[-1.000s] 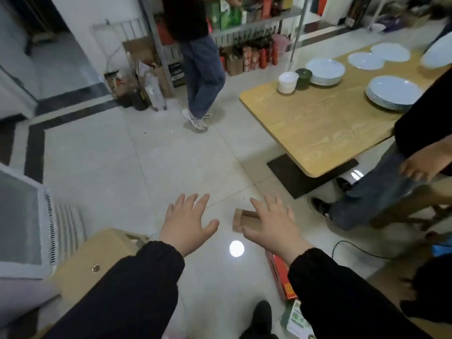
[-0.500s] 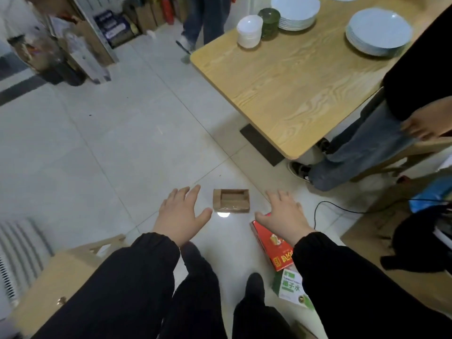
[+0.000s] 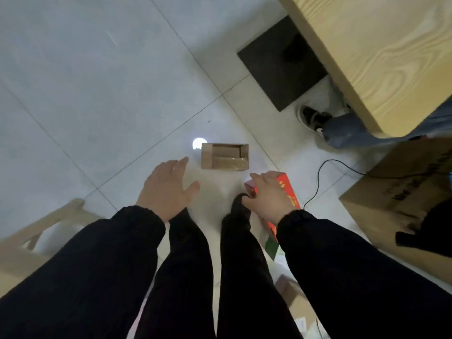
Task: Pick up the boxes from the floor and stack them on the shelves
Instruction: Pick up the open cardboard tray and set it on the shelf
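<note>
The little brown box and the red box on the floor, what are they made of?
The little brown box looks like plain matte cardboard: dull tan, folded flaps, a shiny strip that may be tape. The red box looks like printed paperboard with a smoother, slightly glossy coat and yellow print, though blur leaves that open.

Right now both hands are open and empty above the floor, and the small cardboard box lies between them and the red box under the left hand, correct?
Not quite. The head view shows the red box under the right hand, not the left hand. Both hands are open and empty, with the small cardboard box just beyond them on the floor.
</note>
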A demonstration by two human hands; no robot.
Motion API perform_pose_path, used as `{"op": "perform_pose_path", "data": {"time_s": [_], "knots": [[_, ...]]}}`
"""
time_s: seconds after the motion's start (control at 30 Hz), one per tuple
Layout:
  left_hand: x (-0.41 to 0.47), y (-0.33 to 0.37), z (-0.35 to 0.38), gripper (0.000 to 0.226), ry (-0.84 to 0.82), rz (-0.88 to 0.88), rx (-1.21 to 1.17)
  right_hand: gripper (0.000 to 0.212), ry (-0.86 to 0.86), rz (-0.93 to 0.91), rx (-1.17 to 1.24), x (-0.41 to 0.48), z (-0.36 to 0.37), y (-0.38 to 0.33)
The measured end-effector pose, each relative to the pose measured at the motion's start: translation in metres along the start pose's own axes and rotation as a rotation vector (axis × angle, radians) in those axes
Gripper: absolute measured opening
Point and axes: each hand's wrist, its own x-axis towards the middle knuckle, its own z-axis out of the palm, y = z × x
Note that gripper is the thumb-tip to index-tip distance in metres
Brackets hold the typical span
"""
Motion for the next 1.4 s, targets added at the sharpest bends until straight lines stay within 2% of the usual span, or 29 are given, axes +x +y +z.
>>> {"op": "perform_pose_path", "data": {"time_s": [0.1, 0.17, 0.27, 0.3, 0.43, 0.5, 0.57, 0.63, 0.7, 0.8, 0.87, 1.03, 1.1, 1.13, 1.2, 1.27, 1.4], "knots": [[0.047, -0.037, 0.049, 0.076, -0.067, -0.092, -0.090, 0.081, -0.071, 0.063, 0.168, 0.077, 0.031, 0.009], [0.085, -0.056, 0.086, 0.077, -0.124, -0.153, -0.171, 0.085, -0.048, 0.131, 0.312, 0.131, 0.053, 0.022], [0.150, -0.082, 0.147, 0.080, -0.170, -0.225, -0.304, 0.065, 0.035, 0.192, 0.418, 0.212, 0.084, 0.049], [0.172, -0.088, 0.168, 0.082, -0.192, -0.231, -0.326, 0.066, 0.054, 0.213, 0.440, 0.239, 0.093, 0.059], [0.260, -0.108, 0.241, 0.091, -0.222, -0.269, -0.451, 0.097, 0.149, 0.335, 0.531, 0.331, 0.126, 0.095], [0.296, -0.113, 0.268, 0.093, -0.238, -0.334, -0.563, 0.093, 0.129, 0.418, 0.590, 0.365, 0.142, 0.112], [0.317, -0.115, 0.287, 0.080, -0.285, -0.350, -0.685, 0.078, 0.031, 0.457, 0.712, 0.387, 0.154, 0.122], [0.320, -0.116, 0.290, 0.055, -0.282, -0.325, -0.789, 0.066, -0.027, 0.418, 0.821, 0.391, 0.158, 0.118], [0.298, -0.115, 0.272, 0.040, -0.199, -0.334, -0.867, 0.063, 0.008, 0.396, 0.885, 0.371, 0.148, 0.096], [0.242, -0.117, 0.212, 0.025, -0.010, -0.322, -0.985, 0.038, 0.063, 0.292, 0.960, 0.317, 0.112, 0.048], [0.193, -0.118, 0.156, 0.028, 0.090, -0.325, -1.076, 0.030, 0.051, 0.190, 0.966, 0.268, 0.077, 0.006], [0.038, -0.103, -0.017, 0.028, 0.409, -0.368, -1.279, 0.024, 0.064, -0.092, 0.984, 0.115, -0.024, -0.117], [-0.033, -0.089, -0.079, 0.036, 0.525, -0.360, -1.372, 0.029, 0.047, -0.207, 0.987, 0.048, -0.062, -0.163], [-0.069, -0.083, -0.109, 0.032, 0.597, -0.367, -1.424, 0.034, 0.045, -0.266, 0.972, 0.016, -0.079, -0.183], [-0.142, -0.071, -0.160, 0.008, 0.742, -0.341, -1.451, 0.044, 0.019, -0.392, 0.939, -0.048, -0.107, -0.219], [-0.214, -0.058, -0.194, 0.026, 0.874, -0.339, -1.483, 0.053, -0.034, -0.520, 0.901, -0.109, -0.128, -0.249], [-0.357, -0.030, -0.215, 0.023, 1.210, -0.354, -1.507, 0.044, -0.149, -0.777, 0.812, -0.224, -0.139, -0.295]]}}
